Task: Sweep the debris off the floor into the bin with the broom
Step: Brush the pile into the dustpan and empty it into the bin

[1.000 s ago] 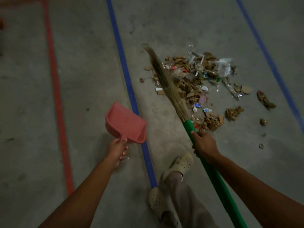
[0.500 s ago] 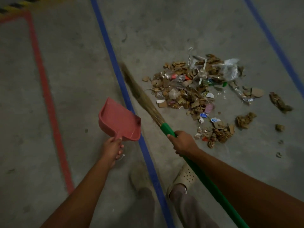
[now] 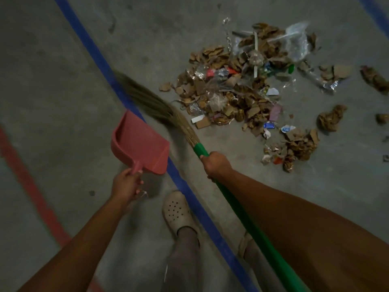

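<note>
1. Debris (image 3: 242, 89), a loose heap of torn brown cardboard scraps, clear plastic film and small coloured wrappers, lies on the grey concrete floor (image 3: 52, 85) to the right of the blue tape line (image 3: 99, 62). A few stray lumps sit well apart at the far right.
2. The straw-bristled broom with a green plastic handle (image 3: 250, 224) is in the right hand (image 3: 216, 165). The fingers (image 3: 210, 177) are wrapped fully round the handle just below the bristle binding. The blurred bristle head points up and left across the blue line, to the left of the heap and clear of it.
3. The left hand (image 3: 126, 184) has its fingers curled round the short handle of the pink plastic dustpan (image 3: 141, 148). The pan is lifted with its mouth facing away, just beside the bristles; whether they touch cannot be told.
4. The scraps look light and the film slippery, so they would likely scatter or slide under the soft, splaying straw. Short, low strokes would suit. The hold near the binding should give good control of a light broom.
5. No bin is in view and no scraps show in the pan, so the task seems barely begun.
6. The blue-and-white wrappers (image 3: 270, 125) carry print too small to read. No brand shows on the broom, the dustpan or the pale perforated clog (image 3: 179, 211).
</note>
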### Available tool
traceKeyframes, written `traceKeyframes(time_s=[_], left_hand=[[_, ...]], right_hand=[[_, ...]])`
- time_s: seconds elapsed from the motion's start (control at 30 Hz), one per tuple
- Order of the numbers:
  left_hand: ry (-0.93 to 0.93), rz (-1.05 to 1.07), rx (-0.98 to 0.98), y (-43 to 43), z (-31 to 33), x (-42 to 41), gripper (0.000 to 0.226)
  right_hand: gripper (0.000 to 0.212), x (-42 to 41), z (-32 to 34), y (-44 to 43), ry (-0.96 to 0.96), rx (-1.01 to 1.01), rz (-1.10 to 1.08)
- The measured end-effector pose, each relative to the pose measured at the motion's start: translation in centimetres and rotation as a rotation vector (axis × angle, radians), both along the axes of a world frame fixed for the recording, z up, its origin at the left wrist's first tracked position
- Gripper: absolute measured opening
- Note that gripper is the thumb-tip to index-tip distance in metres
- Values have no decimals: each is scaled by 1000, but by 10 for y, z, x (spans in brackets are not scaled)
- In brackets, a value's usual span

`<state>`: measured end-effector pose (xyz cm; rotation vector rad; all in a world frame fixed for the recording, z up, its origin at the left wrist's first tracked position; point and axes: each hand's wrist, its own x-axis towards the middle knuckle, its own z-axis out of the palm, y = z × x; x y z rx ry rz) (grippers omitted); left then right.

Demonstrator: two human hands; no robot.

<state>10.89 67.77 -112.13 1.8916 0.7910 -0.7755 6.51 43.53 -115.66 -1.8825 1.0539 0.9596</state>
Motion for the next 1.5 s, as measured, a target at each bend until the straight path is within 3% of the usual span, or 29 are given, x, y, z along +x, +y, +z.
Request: traceKeyframes(time_s=[0.23,0.5,0.73,0.97,1.17,1.33,1.5], left_hand=[[6,-167,-11,-32,-2,30,12],[18,-408,-79,-114,18,31,11],[40,-478,-76,-147,33,20,15],[73,-379,31,-126,45,5,19],[88,-316,106,-94,42,0,27],[81,-317,110,-96,38,-6,29],[81,-380,68,-127,38,-15,35]], right_hand=[[43,-50,-4,-45,-58,-69,-486],[30,-116,47,-122,-78,-77,-834],[24,-165,90,-147,-173,-90,-667],[32,-148,89,-112,-243,-44,-409],[34,-114,69,-77,-72,55,-132],[35,-128,50,-89,97,52,-284],[40,-187,47,-129,83,-130,-570]])
